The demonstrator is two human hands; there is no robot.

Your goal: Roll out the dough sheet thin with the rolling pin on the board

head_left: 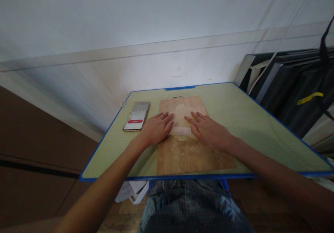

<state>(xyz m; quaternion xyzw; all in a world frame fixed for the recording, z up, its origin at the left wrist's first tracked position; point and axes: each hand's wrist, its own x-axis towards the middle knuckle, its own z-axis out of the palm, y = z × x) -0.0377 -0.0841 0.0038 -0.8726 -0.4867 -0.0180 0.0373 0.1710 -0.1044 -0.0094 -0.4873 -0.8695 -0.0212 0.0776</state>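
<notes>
Sheet of pale dough [180, 120] in the head view, lying thin and uneven-edged on the far half of a wooden board [193, 156]. Resting left hand [156, 128] palm down at the dough's left edge, fingers slightly apart. Resting right hand [210, 130] palm down on the right side, fingers spread more widely, fingertips lying on the dough. Holding both hands flattened out; being unable to tell how firmly they are pressing. Showing faint whitish smears on the board's near half.

Also showing a lit phone [137, 117] left of the board, near the left hand, lying on the pale green tabletop [250, 118] with its blue rim. Displaying a red button [135, 121] low on the screen, bearing a pale label too small to read; hiding the upper screen behind grey blocks.

Showing dark flat panels [294, 83] beyond the table's right edge, and bearing a yellow strip [310, 98] on that side, any lettering being impossible to make out.
</notes>
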